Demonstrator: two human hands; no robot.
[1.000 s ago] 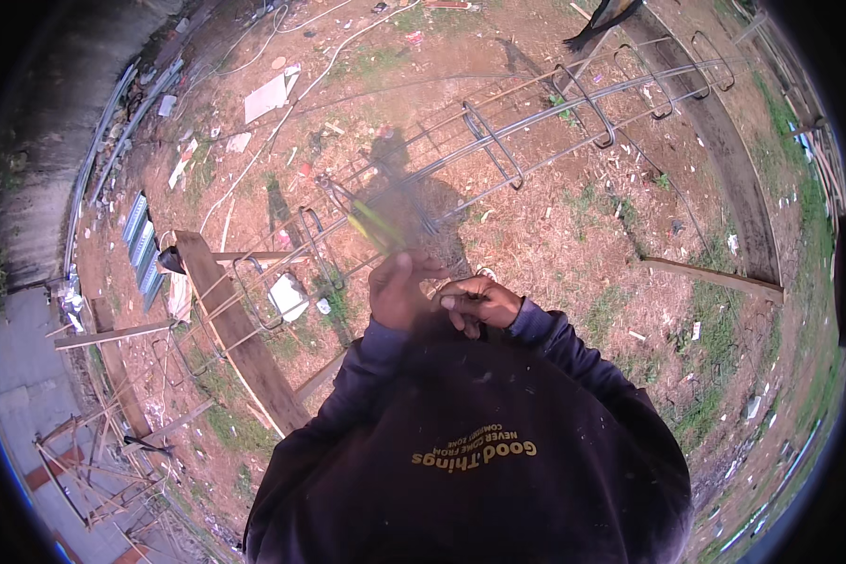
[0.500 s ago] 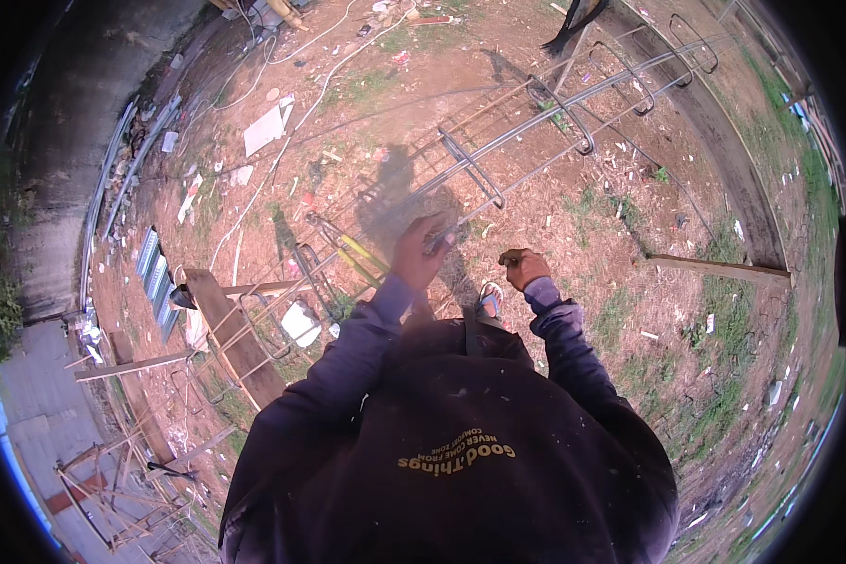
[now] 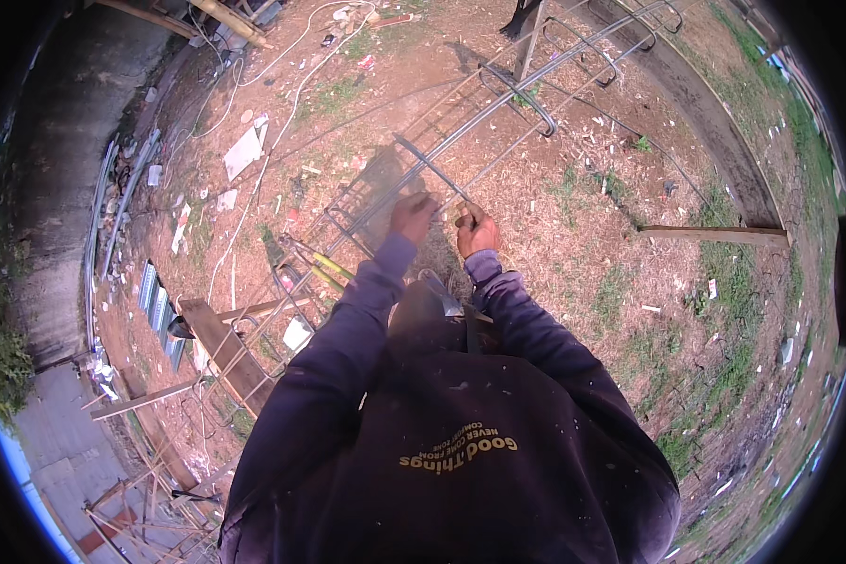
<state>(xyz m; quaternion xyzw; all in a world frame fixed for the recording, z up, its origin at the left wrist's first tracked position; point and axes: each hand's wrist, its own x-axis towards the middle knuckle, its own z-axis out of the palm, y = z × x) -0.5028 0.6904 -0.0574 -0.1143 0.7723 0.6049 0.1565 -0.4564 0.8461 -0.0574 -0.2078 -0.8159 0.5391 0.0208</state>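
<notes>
A long cage of rusty steel bars lies on the bare ground, running from lower left to upper right. My left hand is closed around a thin bent bar that sticks up from the cage. My right hand is just to its right, fingers closed at the same spot on the bars; what it grips is too small to tell. Both arms in dark purple sleeves reach forward from my chest.
A wooden trestle carries the cage's near end at lower left. A yellow-handled tool lies beside the cage. A white sheet, a white cable, corrugated sheets and a wooden plank lie around.
Both hands have moved away from my chest and out to the cage. The hands came closer together on the bars, and the view tilted further forward.
</notes>
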